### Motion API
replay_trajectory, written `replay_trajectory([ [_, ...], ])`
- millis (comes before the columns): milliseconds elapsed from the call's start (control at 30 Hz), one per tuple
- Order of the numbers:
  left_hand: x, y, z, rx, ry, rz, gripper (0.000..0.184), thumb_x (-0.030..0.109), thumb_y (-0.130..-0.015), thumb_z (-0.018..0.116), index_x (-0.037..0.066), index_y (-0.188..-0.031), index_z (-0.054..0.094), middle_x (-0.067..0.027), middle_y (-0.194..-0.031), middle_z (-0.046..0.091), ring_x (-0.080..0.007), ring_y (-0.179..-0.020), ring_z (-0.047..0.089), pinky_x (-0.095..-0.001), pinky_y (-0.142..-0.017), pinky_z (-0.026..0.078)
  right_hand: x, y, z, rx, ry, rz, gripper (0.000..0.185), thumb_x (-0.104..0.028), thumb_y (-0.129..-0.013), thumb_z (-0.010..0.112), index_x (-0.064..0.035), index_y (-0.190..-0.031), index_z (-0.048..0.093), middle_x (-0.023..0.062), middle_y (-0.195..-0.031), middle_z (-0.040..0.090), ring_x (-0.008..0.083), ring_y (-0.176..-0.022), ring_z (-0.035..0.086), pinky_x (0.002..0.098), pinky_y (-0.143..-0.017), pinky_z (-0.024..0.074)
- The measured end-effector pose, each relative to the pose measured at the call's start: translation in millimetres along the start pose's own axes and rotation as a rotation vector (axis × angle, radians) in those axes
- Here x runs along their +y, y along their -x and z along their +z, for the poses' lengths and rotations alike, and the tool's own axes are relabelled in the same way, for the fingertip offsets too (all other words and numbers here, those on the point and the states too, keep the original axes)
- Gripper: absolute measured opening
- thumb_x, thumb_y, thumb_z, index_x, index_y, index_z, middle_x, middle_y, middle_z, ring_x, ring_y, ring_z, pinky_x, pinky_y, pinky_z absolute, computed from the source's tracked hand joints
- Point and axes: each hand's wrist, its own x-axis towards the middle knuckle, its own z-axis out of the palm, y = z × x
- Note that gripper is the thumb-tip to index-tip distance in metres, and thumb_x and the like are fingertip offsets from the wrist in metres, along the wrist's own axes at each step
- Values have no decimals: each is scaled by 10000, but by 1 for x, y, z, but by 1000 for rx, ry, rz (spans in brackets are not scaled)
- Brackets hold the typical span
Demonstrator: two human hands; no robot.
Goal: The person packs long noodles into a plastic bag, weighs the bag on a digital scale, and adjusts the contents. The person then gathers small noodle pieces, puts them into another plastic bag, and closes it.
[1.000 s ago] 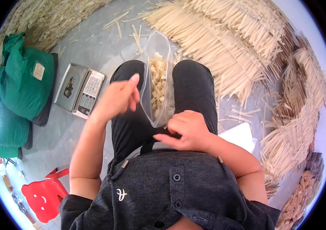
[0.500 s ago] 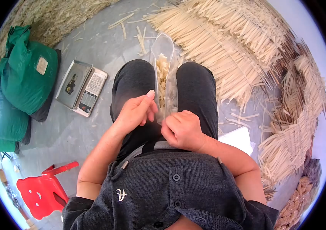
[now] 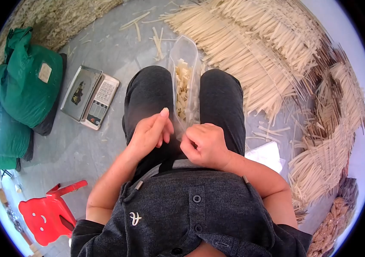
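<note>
Between my knees lies a long clear plastic bag (image 3: 184, 46), its far end open and rounded. Short pale strip pieces (image 3: 182, 92) fill its middle. My right hand (image 3: 205, 144) is closed in a fist at the near end of the bag, gripping the plastic there; its fingertips are partly hidden. Just left of the bag is my left hand (image 3: 152, 130), thumb stretched up and fingers loosely curled, apart from the thumb. Nothing shows in it.
A scale (image 3: 101, 103) with dark bits on its pan stands on the floor at left, beside green sacks (image 3: 32, 85). Long pale strips (image 3: 242, 55) are piled at right. A red chair (image 3: 47, 216) is at lower left, and white sheets (image 3: 265, 156) lie by my right knee.
My left hand has shifted slightly down and left, away from the bag. The bag looks a little wider open. My right hand stays at its near end.
</note>
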Motion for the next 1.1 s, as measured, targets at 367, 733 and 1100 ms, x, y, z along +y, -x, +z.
replay_trajectory([
  [367,-13,25,4,-102,-134,188,237,196,-929,602,25,-766,613,-15,-604,562,-56,-527,492,-245,-485,394,-13,-13,-14,-189,-11,281,226,-160,-770,649,-57,-612,524,93,-555,551,292,-485,561,402,-477,442],
  [733,-11,14,19,-15,-565,615,239,201,-724,768,68,-701,570,-63,-629,582,-236,-550,587,-337,-507,461,-13,-11,-29,-340,-145,435,285,-232,-799,666,-49,-622,539,107,-577,568,274,-515,577,378,-498,449],
  [1100,-18,12,26,69,-695,792,254,208,-721,752,86,-674,533,-73,-626,562,-275,-576,595,-385,-505,468,-7,2,-19,-325,-146,387,246,-197,-798,645,-42,-645,530,120,-587,557,297,-524,567,387,-510,440],
])
